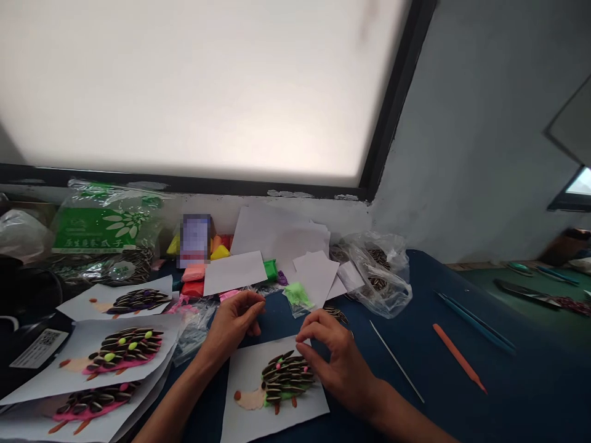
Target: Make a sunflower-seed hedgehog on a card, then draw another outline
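Work your right hand (339,360), pinch slightly parted, lightly over the hedgehog card (248,374), left hand (234,321) half-curled beyond it, whether either holds anything unclear.

A broad, pale, softly glowing window pane (207,86) fills the upper left and centre, set in a dark, straight-edged frame (398,92) whose right side slants. Beneath it runs a narrow strip of pale wall (355,212), with rough whitish patches along the frame's lower edge. To the right stretches a plain, shadowed grey wall (471,135), and at the far right shows a small bright pane (580,183) edged in black. Below lies a dark blue tabletop (512,409), with a dull green surface (545,323) beyond its right edge
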